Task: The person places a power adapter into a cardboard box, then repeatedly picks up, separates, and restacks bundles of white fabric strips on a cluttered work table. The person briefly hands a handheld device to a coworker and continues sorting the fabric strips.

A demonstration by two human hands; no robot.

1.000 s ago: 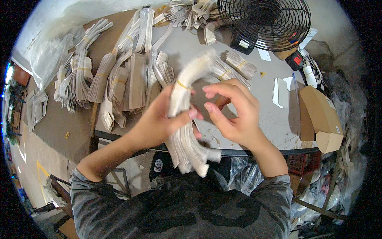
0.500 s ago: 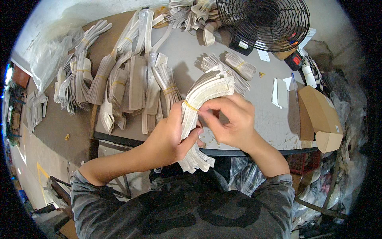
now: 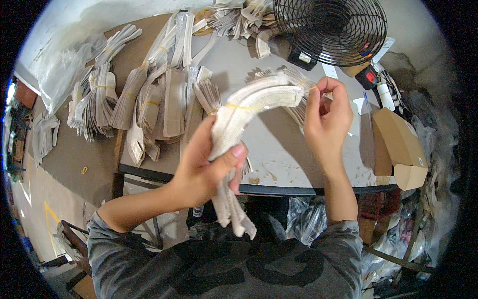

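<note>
A thick bundle of off-white fabric strips [image 3: 231, 122] bends to the right over the table's front edge, blurred a little by motion. My left hand [image 3: 204, 167] is wrapped round its lower half, thumb on top, with loose strip ends hanging below. A thin yellow rubber band [image 3: 241, 106] crosses the bundle above that hand. To the right of the bundle's upper end, my right hand [image 3: 329, 112] is raised, thumb and forefinger pinched together. A yellowish spot shows at those fingertips, but what they hold cannot be made out. Behind them lies another banded bundle, partly hidden.
Several similar banded bundles [image 3: 149, 102] lie across the left of the table [image 3: 279, 144], with more heaped at the back. A black wire fan [image 3: 331, 30] stands at the back right. An open cardboard box [image 3: 401, 144] sits at the right edge; a clear plastic bag [image 3: 64, 65] is far left.
My right hand has moved away from the bundle's band, up and to the right. The bundle has shifted slightly up and left, its upper end now stretching further right.
</note>
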